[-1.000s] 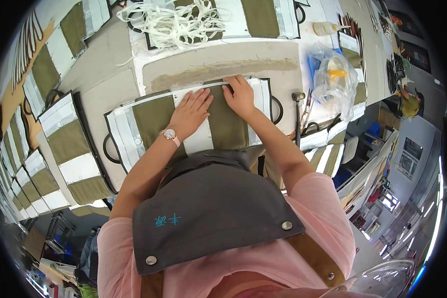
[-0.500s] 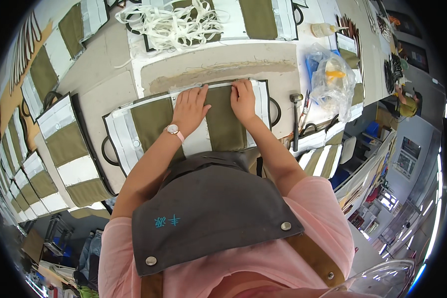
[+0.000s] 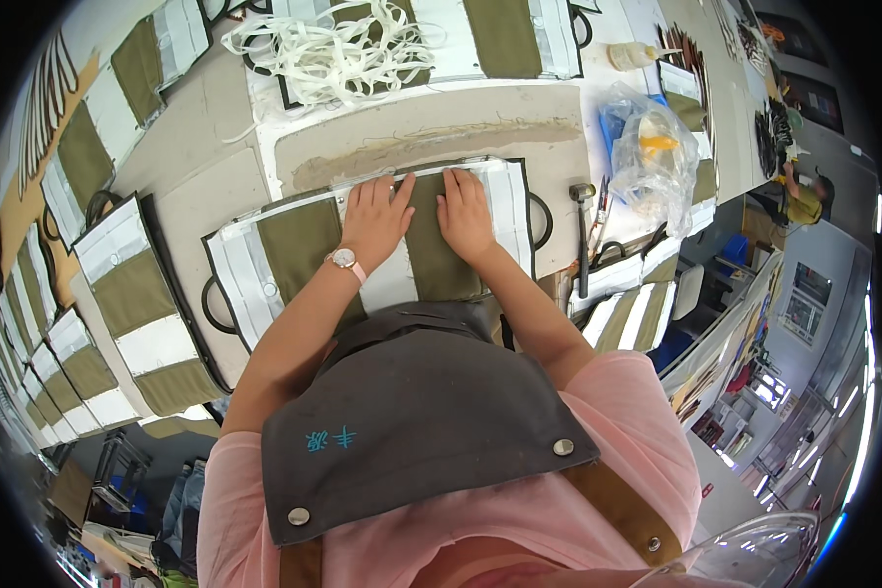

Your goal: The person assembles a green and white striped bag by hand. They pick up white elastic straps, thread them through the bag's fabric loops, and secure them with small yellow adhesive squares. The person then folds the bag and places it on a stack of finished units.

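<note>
A flat bag panel [image 3: 284, 257] with olive and white stripes and black edging lies on the worktable [image 3: 441, 127] in front of me. My left hand [image 3: 375, 218], with a wristwatch, presses flat on its middle, fingers spread toward the far edge. My right hand [image 3: 465, 214] lies flat beside it on the olive stripe, fingers together. Both palms rest on the fabric; neither grips anything. Black loop handles stick out at both ends of the panel.
A tangle of white strapping [image 3: 333, 54] lies at the far side. A hammer [image 3: 582, 230] rests right of the panel, next to a clear plastic bag [image 3: 652, 162] of supplies. Many similar striped panels [image 3: 132, 294] are laid out to the left. A glue-stained strip [image 3: 431, 142] runs beyond the panel.
Both hands have slid a little toward the far edge of the panel and closer together; the panel itself has stayed in place.
</note>
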`<action>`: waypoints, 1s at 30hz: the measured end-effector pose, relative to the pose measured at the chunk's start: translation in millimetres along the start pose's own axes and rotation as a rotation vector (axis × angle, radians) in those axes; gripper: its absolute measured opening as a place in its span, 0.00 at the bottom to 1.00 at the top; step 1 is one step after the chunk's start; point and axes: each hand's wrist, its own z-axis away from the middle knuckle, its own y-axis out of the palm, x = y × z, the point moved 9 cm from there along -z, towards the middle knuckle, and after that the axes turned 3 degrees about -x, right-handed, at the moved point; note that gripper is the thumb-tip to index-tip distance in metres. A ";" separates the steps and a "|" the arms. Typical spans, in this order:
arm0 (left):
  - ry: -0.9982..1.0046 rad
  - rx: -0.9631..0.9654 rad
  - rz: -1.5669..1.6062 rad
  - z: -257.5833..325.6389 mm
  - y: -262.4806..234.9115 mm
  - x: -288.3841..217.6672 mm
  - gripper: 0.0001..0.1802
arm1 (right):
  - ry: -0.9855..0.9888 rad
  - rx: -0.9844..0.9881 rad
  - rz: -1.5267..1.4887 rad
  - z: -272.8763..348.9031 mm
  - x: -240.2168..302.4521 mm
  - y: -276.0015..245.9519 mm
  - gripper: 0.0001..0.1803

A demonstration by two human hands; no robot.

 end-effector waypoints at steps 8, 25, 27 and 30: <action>0.006 0.024 -0.057 -7.8 2.7 -3.2 0.29 | -0.015 0.044 -0.008 -9.7 12.6 -8.0 0.25; -0.338 -0.017 -0.287 99.2 -72.5 91.1 0.30 | 0.031 -0.018 -0.006 -23.7 -2.8 -9.3 0.15; -0.356 -0.043 -0.363 121.2 -95.2 105.0 0.30 | -0.021 -0.018 -0.025 -29.9 5.8 -5.0 0.14; -0.410 -0.077 -0.388 143.7 -109.8 123.4 0.30 | -0.087 0.020 -0.092 -33.2 11.2 3.7 0.10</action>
